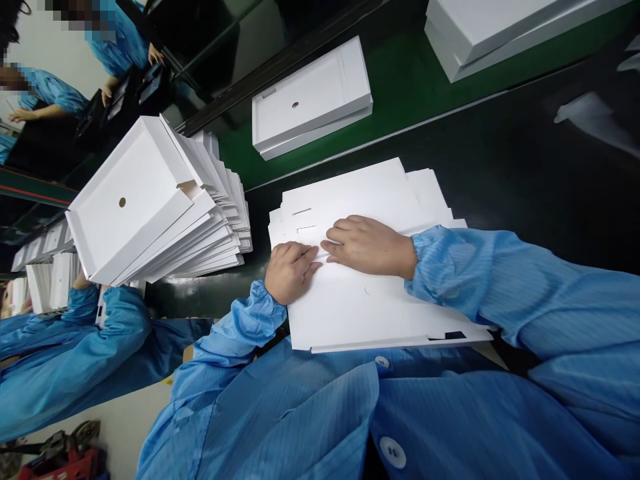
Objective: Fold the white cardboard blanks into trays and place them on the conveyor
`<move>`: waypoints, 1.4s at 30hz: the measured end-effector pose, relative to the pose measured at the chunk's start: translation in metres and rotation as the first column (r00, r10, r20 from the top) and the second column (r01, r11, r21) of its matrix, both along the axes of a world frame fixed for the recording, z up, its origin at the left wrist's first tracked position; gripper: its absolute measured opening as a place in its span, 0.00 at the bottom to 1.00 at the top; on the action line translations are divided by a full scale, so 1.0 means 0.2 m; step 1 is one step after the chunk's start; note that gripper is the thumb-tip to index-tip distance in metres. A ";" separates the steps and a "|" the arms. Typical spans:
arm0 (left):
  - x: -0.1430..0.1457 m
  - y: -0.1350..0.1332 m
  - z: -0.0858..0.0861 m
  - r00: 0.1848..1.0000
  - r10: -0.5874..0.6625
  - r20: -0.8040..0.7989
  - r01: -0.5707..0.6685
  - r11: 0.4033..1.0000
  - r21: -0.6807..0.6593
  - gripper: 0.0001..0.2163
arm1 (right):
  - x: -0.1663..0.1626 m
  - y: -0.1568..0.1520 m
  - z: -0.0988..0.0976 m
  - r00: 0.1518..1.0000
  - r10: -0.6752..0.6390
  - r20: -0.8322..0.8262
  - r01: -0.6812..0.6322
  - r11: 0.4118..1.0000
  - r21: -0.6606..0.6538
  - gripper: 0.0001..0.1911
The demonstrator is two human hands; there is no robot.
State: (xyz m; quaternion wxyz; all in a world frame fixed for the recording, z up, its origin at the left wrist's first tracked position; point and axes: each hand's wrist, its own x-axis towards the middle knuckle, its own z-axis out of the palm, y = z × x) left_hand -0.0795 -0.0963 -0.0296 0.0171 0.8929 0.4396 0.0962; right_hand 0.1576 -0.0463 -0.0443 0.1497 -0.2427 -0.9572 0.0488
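A flat white cardboard box blank [345,307] with slots and a crease lies in front of me, on what looks like several more sheets. My left hand [293,272] is at its left side, fingers curled and pressed together on the crease. Beside it, my right hand [370,245] bends its fingers onto the same crease, thumb and fingertips pinching the cardboard close to the left fingertips. Small slots show in the panel beyond the hands, and a dark notch is at the near right edge.
A tall leaning stack of folded white trays [135,193] stands at the left. Two stacked trays [315,93] lie on the green strip [400,103]; larger white boxes [490,30] are at upper right. Clear plastic [595,117] lies at right. Co-workers in blue sleeves [115,320] are at left.
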 end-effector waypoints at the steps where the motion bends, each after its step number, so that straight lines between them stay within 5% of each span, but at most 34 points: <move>1: 0.00 0.00 0.00 1.000 -0.006 -0.016 0.006 1.000 0.015 0.14 | 0.00 0.00 0.00 1.000 -0.001 -0.006 0.001 1.000 -0.001 0.16; 8: -0.01 0.02 -0.02 0.993 -0.115 0.003 0.114 0.986 0.120 0.12 | -0.03 0.00 0.01 0.999 0.044 -0.029 -0.042 0.998 0.055 0.18; 16: 0.00 0.01 -0.05 0.994 -0.097 0.053 0.082 0.971 0.226 0.08 | -0.02 -0.01 0.01 0.993 0.117 -0.018 -0.113 0.983 0.147 0.18; 24: 0.00 0.04 0.00 0.994 -0.074 -0.085 0.087 0.983 0.162 0.10 | -0.01 -0.02 0.09 0.999 0.024 0.022 -0.026 0.996 0.083 0.21; 34: -0.08 0.13 0.12 0.995 -0.083 -0.061 0.096 0.962 0.257 0.10 | 0.02 0.03 0.14 0.995 -0.103 0.006 0.101 0.988 0.116 0.22; 42: -0.16 0.13 0.08 1.000 0.008 0.029 -0.016 0.959 0.283 0.06 | 0.39 0.05 0.06 0.972 -0.236 -0.004 0.235 0.967 -0.094 0.21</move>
